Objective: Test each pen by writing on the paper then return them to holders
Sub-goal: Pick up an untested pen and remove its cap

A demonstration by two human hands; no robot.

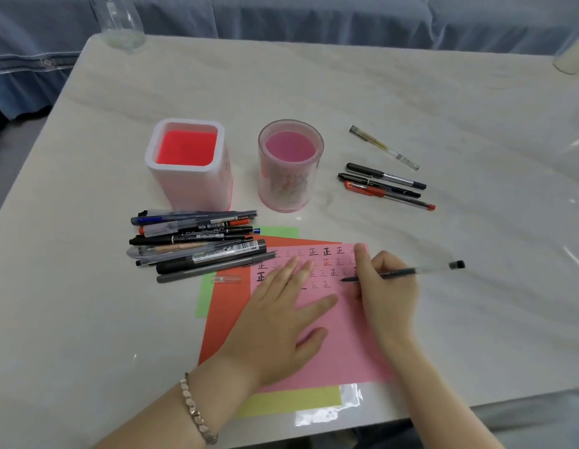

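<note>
My right hand (387, 293) grips a black gel pen (421, 271), its tip touching the pink paper (343, 345) beside rows of written characters. My left hand (278, 322) lies flat on that pink sheet, fingers spread. A pile of several pens (197, 244) lies left of the paper. A few more pens (385, 184) lie to the right, past the holders. Both holders stand with no pens inside: a square white holder (189, 163) with a red inside and a round clear holder (289, 165) with a pink inside.
Orange (226, 315), green (205, 296) and yellow (291, 400) sheets lie under the pink one. A clear pen cap (226, 280) rests on the orange sheet. A clear glass vessel (121, 24) stands at the table's far left corner. The near table edge is close to my arms.
</note>
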